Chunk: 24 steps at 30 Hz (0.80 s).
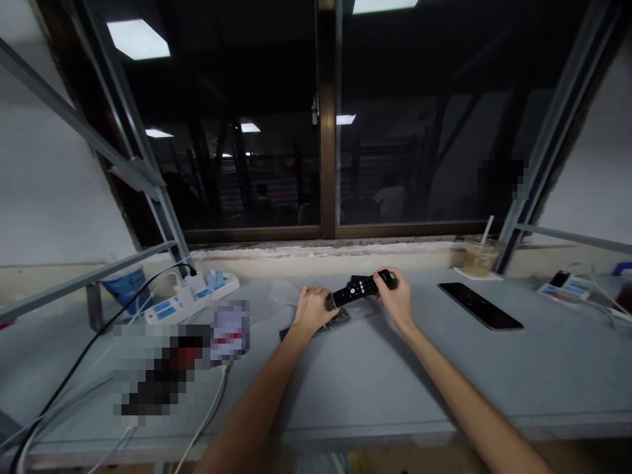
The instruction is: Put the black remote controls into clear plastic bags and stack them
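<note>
Handling the black remote (pixel 358 289) over the desk (pixel 375 388) at twelve o'clock seemed the step, each grip closed, left hand (pixel 312 309) toward eight o'clock, right hand (pixel 396 297) toward two, the next move likely needing coordinated fingers.

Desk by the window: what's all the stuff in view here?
Remote control: one, black, between the hands
Other dark items: black, count unclear, partly hidden around the remote
Flat device: one, black, desk's right side
Cup with straw: one, tan drink, back right
Power strips: two, white and blue, left and far right
Pouch-like item: one, blue, back left
Pixelated items: two, one lavender, one dark and red, left
Cables: several, black and white, mostly left
Desk: one, grey
Window: one, dark glass, behind
Frame bars: several, grey, both sides
Hands: two, left and right, centre
</note>
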Tool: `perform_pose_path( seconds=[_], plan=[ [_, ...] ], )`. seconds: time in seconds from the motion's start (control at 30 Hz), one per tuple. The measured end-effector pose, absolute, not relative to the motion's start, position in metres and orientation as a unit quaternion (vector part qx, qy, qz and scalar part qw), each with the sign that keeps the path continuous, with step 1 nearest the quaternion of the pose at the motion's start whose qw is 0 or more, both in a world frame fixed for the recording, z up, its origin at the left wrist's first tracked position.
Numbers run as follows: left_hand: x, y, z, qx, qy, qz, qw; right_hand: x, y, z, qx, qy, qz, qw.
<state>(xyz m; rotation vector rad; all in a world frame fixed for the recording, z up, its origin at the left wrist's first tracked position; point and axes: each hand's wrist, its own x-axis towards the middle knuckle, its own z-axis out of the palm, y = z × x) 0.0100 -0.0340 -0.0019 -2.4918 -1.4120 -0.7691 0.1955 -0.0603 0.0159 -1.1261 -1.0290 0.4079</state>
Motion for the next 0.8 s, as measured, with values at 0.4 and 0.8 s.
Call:
perform_pose_path(
  seconds=[0.4, 0.8],
  plan=[
    [0.01, -0.038, 0.001, -0.834, -0.453, -0.297, 0.105, 0.197, -0.063, 0.017, -0.444, -0.513, 0.314, 0.664],
    [0.013, -0.042, 0.006, -0.832, -0.449, -0.299, 0.127, 0.183, -0.063, 0.007, -0.419, -0.603, 0.401, 0.547]
  ],
)
